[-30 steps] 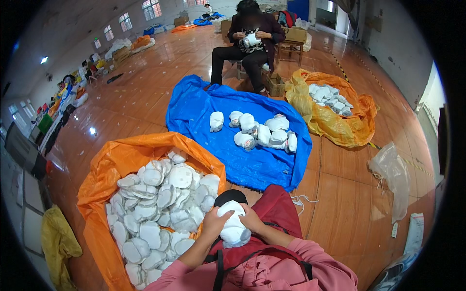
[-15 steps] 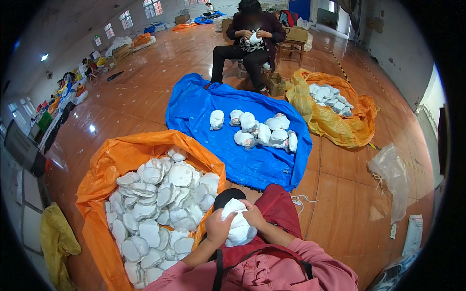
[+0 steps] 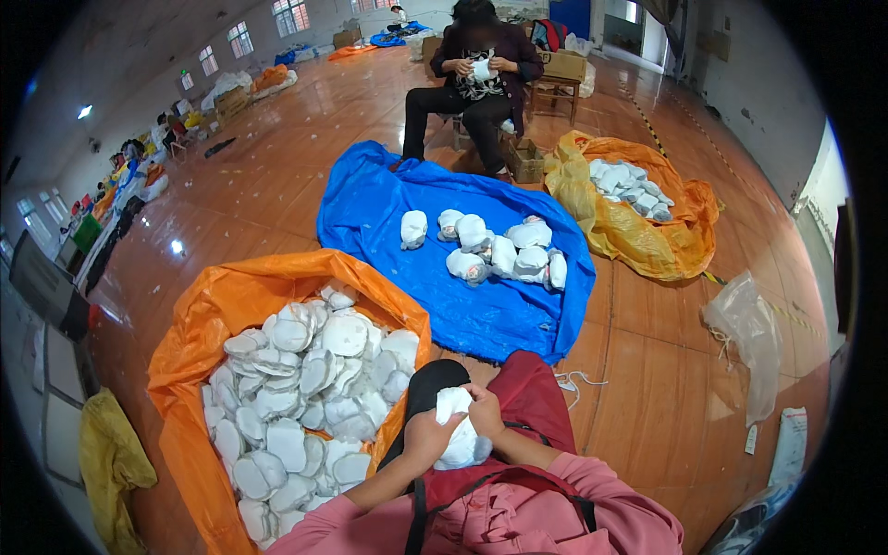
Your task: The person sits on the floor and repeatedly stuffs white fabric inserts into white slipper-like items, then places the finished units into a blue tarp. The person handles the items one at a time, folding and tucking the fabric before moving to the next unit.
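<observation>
Over my lap, both hands grip one soft white cloth piece (image 3: 462, 450), rounded and padded-looking. My left hand (image 3: 431, 437) closes on its left side, thumb across the front. My right hand (image 3: 485, 410) pinches its upper right edge. To the left, an orange sack (image 3: 199, 310) with its mouth rolled open is full of flat, rounded white pieces (image 3: 289, 398) with greyish edges. Ahead lies a blue sheet (image 3: 370, 199), bearing several plumper white bundles (image 3: 532, 233), some showing clear plastic or a pinkish patch.
Opposite me, a seated person (image 3: 476, 74) holds a similar white piece. A yellow-orange sack (image 3: 638, 254) of pale pieces stands at the far right, beside a small cardboard box (image 3: 525, 162). A clear plastic bag (image 3: 747, 342) lies on the tiled floor to the right.
My hands have shifted slightly, and the white piece now stands more upright and narrower between them. The person opposite has lowered and turned their piece a little.
</observation>
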